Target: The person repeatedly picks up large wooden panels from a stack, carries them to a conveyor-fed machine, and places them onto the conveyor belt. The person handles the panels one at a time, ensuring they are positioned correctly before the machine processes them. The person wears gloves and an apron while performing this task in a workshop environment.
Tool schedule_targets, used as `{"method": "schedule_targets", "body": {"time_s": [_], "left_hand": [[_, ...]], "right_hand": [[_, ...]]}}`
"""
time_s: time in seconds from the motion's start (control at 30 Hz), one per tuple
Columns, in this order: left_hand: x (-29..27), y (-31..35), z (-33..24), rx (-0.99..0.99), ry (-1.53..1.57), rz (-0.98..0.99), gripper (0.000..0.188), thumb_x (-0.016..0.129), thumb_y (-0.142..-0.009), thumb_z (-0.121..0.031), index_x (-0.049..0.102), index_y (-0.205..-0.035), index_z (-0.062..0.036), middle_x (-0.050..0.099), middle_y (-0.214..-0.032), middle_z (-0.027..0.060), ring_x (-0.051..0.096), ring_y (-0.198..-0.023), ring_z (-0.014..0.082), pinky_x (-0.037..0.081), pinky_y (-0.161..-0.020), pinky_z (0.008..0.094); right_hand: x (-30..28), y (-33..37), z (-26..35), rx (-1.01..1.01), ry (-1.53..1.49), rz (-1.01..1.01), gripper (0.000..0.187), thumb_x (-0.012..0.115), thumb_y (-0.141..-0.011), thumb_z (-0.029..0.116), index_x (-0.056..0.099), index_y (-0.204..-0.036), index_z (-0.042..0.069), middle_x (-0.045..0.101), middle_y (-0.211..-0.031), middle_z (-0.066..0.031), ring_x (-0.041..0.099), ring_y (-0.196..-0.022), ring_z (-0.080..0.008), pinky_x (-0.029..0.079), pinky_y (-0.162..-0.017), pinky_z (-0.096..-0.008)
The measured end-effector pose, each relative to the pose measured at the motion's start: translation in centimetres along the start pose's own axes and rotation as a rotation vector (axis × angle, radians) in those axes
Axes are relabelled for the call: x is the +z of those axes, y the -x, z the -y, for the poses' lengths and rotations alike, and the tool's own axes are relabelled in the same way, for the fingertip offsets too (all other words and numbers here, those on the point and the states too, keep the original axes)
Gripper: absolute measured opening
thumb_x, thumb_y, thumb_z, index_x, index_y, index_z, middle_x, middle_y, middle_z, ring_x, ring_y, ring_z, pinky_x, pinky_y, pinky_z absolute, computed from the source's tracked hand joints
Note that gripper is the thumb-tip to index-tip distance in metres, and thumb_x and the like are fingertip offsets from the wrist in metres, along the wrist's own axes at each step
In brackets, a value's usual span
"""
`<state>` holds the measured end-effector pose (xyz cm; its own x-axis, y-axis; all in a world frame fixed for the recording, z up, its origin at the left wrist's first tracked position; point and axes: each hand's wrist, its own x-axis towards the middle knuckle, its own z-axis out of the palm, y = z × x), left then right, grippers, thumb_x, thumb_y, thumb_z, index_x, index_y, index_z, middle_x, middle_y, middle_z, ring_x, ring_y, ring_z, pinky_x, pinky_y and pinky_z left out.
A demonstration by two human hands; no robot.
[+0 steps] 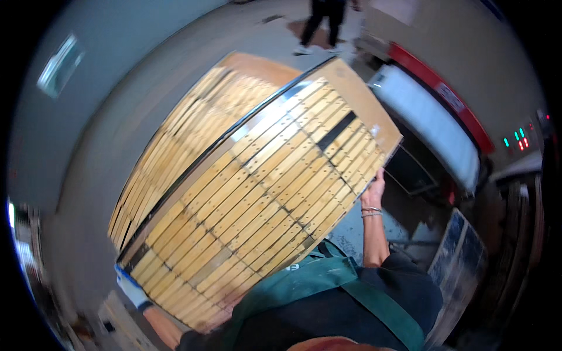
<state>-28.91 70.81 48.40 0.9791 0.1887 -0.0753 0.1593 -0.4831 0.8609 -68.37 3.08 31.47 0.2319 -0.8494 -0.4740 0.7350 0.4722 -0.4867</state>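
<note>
A large framed board (252,205) covered with rows of narrow, dotted wooden strips is tilted across the middle of the head view. It has a dark edge on its left side, and one strip near its top is black. My left hand (132,291), in a white and blue glove, grips the lower left corner. On the right edge, my right hand (374,188), with bracelets at its wrist, is closed around the board; part of its fingers is hidden underneath. Behind the board, to the left, lies a stack of similar strips (181,137), partly covered by it.
A machine with a red beam (439,88) and a white cover (427,123) stands at the right. Farther right are lit displays (518,139). A dark panel (459,251) leans at the lower right. A person (325,23) stands at the far side. A grey wall runs along the left.
</note>
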Motion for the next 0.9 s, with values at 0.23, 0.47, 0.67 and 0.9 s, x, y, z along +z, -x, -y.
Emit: {"method": "schedule_targets", "body": {"time_s": [0.23, 0.47, 0.67, 0.9], "left_hand": [[-3.0, -2.1, 3.5, 0.254, -0.22, 0.028, 0.063, 0.035, -0.1, -0.047, 0.047, -0.131, 0.0065, 0.054, -0.127, 0.0225, 0.058, -0.106, 0.0296, 0.047, -0.09, 0.0354], [-1.1, 0.8, 0.1, 0.081, -0.157, 0.031, 0.068, 0.035, -0.099, -0.053, 0.049, -0.13, 0.0054, 0.056, -0.124, 0.0227, 0.06, -0.103, 0.03, 0.049, -0.087, 0.0348], [-1.4, 0.3, 2.1, 0.174, -0.282, 0.021, 0.067, 0.031, -0.099, -0.053, 0.05, -0.129, 0.0045, 0.056, -0.12, 0.0242, 0.06, -0.101, 0.0327, 0.05, -0.085, 0.0375], [-2.2, -3.1, 5.7, 0.613, -0.535, 0.129, 0.051, 0.029, -0.104, -0.035, 0.049, -0.129, 0.0057, 0.056, -0.115, 0.0275, 0.058, -0.099, 0.0378, 0.047, -0.086, 0.041]], "right_hand": [[0.3, -0.9, -1.5, -0.001, -0.067, 0.1, 0.05, 0.038, -0.101, 0.04, 0.052, -0.126, -0.001, 0.06, -0.12, -0.0152, 0.061, -0.107, -0.0292, 0.052, -0.091, -0.0415], [0.6, -0.7, -1.0, -0.074, -0.012, 0.057, 0.049, 0.04, -0.101, 0.039, 0.054, -0.122, -0.002, 0.061, -0.119, -0.0151, 0.062, -0.104, -0.0291, 0.054, -0.089, -0.0421], [1.3, 0.0, 0.0, -0.105, 0.058, -0.006, 0.046, 0.044, -0.1, 0.037, 0.057, -0.118, -0.002, 0.064, -0.115, -0.0133, 0.064, -0.101, -0.027, 0.055, -0.086, -0.0401], [1.2, 0.7, 1.1, -0.147, 0.096, 0.083, 0.048, 0.044, -0.099, 0.04, 0.055, -0.121, -0.002, 0.063, -0.115, -0.0134, 0.064, -0.101, -0.0261, 0.055, -0.086, -0.04]]}}
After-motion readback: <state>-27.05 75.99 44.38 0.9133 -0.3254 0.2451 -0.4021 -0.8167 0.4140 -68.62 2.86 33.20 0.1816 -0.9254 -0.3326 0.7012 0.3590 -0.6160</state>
